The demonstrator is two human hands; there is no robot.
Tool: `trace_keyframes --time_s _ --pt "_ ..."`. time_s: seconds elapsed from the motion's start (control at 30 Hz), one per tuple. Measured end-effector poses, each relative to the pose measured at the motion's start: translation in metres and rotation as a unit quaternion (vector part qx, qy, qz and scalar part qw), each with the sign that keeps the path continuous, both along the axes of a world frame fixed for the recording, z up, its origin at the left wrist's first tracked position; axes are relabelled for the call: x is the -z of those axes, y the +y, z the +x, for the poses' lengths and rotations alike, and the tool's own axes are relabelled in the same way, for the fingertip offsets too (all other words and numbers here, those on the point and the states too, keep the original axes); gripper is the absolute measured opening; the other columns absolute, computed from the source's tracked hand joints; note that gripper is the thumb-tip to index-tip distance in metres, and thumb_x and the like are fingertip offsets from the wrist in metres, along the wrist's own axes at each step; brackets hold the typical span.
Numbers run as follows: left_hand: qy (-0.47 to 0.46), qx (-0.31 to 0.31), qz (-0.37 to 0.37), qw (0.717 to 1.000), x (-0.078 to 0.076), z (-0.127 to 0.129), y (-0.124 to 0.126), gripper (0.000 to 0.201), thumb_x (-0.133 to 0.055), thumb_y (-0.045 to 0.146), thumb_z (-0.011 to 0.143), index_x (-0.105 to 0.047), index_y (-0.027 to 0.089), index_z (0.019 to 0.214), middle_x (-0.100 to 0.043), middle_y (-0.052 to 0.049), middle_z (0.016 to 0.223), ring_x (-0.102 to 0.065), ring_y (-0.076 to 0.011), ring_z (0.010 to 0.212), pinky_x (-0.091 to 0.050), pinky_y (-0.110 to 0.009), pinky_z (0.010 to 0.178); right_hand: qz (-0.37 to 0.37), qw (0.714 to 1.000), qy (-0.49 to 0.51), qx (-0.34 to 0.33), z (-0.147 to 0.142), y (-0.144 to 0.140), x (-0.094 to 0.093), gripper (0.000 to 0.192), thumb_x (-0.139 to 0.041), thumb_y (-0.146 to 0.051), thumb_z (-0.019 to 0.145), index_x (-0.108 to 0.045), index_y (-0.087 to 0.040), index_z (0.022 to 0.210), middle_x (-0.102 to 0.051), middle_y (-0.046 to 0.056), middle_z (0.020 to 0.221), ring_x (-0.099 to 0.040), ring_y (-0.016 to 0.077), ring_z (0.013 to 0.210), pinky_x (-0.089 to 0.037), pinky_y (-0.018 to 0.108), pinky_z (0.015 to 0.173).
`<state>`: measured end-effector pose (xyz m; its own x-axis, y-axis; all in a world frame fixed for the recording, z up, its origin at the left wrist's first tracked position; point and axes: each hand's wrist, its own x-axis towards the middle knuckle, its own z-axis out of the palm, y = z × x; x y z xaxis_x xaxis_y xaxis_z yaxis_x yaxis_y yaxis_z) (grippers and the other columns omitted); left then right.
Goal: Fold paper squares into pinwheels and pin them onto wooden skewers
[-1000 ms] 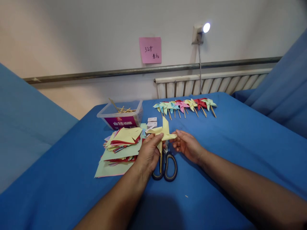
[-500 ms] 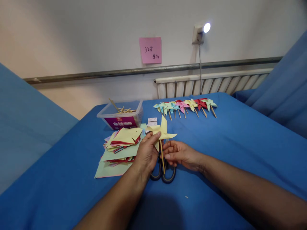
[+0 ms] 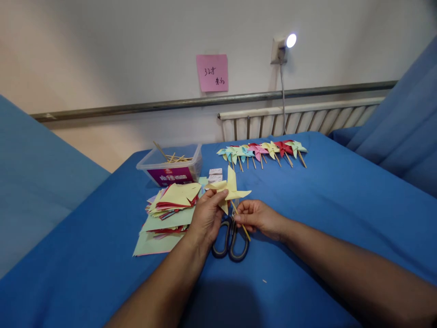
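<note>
Holding: the left hand (image 3: 206, 217) pinches the yellow pinwheel (image 3: 229, 190) at its folded centre, thumb and fingertips closed on the paper.
Stick: the right hand (image 3: 259, 217) grips the wooden stick (image 3: 241, 221) between thumb and forefinger, just below the pinwheel; the stick slants down and to the right from the pinwheel's centre.
Pinwheel place: lifted above the blue cloth (image 3: 324, 200), directly over the scissors (image 3: 231, 237), with four pale yellow blades spread out.
Scissors: lying flat on the cloth just below the pinwheel, dark loop handles toward the person, blades hidden under the hands.
Paper stack (image 3: 169, 212): left of the pinwheel, touching the left hand's side; loose yellow, red and pale green sheets piled unevenly.
Small boxes (image 3: 215, 175): white, stacked just behind the pinwheel, partly covered by it.
Plastic tub (image 3: 170, 164): behind and left of the pinwheel, clear with a purple label, wooden sticks poking out of it.
Finished pinwheels (image 3: 262, 151): a row of them well behind the yellow pinwheel, cyan, pink, yellow, red and green, sticks pointing toward the person.
Pink note (image 3: 212, 73): on the wall far above the pinwheel, handwriting too small to read.
Lamp (image 3: 286, 42): lit, on the wall right of the note, above a white radiator (image 3: 300, 119).
</note>
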<state>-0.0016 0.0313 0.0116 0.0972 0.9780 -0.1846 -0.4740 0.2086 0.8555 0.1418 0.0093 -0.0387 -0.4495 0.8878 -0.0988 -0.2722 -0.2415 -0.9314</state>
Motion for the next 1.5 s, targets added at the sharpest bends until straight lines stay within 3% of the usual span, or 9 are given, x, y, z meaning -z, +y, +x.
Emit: trace_keyframes --time_s 0.27,0.67,1.03,1.3,1.5 --pt "0.017 -0.012 0.011 1.0 -0.005 -0.006 0.005 0.027 -0.08 0.019 0.061 -0.066 0.013 0.084 -0.071 -0.003 0.08 -0.064 -0.0148 0.072 -0.048 -0.026 0.07 0.016 0.999 -0.044 -0.008 -0.006 0.005 0.0 0.046 -0.079 -0.052 0.061 -0.053 -0.017 0.076 -0.063 -0.003 0.062 -0.049 0.0061 0.043 -0.033 0.019 0.041" --pt "0.001 -0.041 0.01 0.999 -0.002 -0.01 0.011 0.028 -0.081 0.016 0.058 -0.069 0.013 0.083 -0.071 -0.003 0.077 -0.064 -0.0153 0.069 -0.051 -0.024 0.064 0.047 0.996 -0.056 0.044 -0.013 0.017 0.015 0.048 -0.08 -0.053 0.058 -0.051 -0.018 0.073 -0.058 -0.005 0.055 -0.048 0.0078 0.042 -0.036 0.022 0.043" --pt "0.02 -0.069 0.022 0.997 -0.007 -0.01 0.011 0.022 -0.081 0.013 0.059 -0.068 0.012 0.076 -0.071 -0.004 0.076 -0.065 -0.0133 0.07 -0.051 -0.021 0.067 0.069 0.995 -0.073 0.021 -0.011 0.018 0.017 0.049 -0.08 -0.056 0.057 -0.053 -0.017 0.071 -0.056 -0.006 0.056 -0.048 0.0074 0.044 -0.039 0.022 0.046" --pt "0.024 -0.068 0.044 0.996 -0.005 -0.013 0.011 0.02 -0.081 0.016 0.06 -0.066 0.011 0.072 -0.069 -0.002 0.069 -0.062 -0.0107 0.066 -0.05 -0.02 0.067 0.104 0.988 -0.106 0.04 -0.012 0.018 0.023 0.04 -0.075 -0.05 0.068 -0.052 -0.018 0.07 -0.051 -0.007 0.053 -0.047 0.0074 0.045 -0.038 0.021 0.046" --pt "0.034 -0.068 0.029 0.997 -0.006 -0.013 0.011 0.021 -0.082 0.015 0.058 -0.067 0.011 0.071 -0.07 -0.004 0.072 -0.064 -0.0114 0.067 -0.05 -0.02 0.068 0.131 0.976 -0.166 0.055 -0.014 0.017 0.026 0.025 -0.074 -0.033 0.073 -0.055 -0.018 0.07 -0.052 -0.006 0.056 -0.047 0.0078 0.05 -0.037 0.02 0.049"
